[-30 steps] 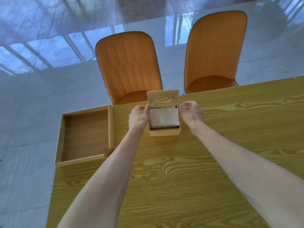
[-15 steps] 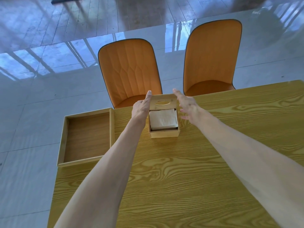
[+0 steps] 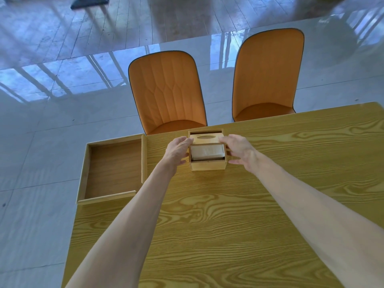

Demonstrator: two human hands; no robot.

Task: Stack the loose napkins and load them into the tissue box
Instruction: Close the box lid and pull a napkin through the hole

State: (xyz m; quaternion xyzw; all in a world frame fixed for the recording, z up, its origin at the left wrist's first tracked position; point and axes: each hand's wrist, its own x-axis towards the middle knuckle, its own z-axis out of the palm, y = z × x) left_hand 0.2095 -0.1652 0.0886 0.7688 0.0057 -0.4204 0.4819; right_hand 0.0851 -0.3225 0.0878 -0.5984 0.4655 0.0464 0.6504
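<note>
A small wooden tissue box [image 3: 208, 164] stands near the far edge of the table. A stack of white napkins [image 3: 206, 152] lies inside it, its near part showing. The lid [image 3: 206, 139], a wooden panel with an oval slot, lies half across the top of the box and covers the far part. My left hand [image 3: 176, 150] grips the lid's left edge and my right hand [image 3: 239, 149] grips its right edge, with the lower fingers of both along the box's sides.
A shallow wooden tray [image 3: 113, 169] sits at the table's left end, overhanging the edge. Two orange chairs [image 3: 166, 92] [image 3: 268, 73] stand beyond the far edge of the wood-grain table [image 3: 207, 225]. Glossy tiled floor surrounds it.
The lid stood upright behind the box a second ago. Both hands reached to it and brought it down flat, and it now covers the far half of the napkins.
</note>
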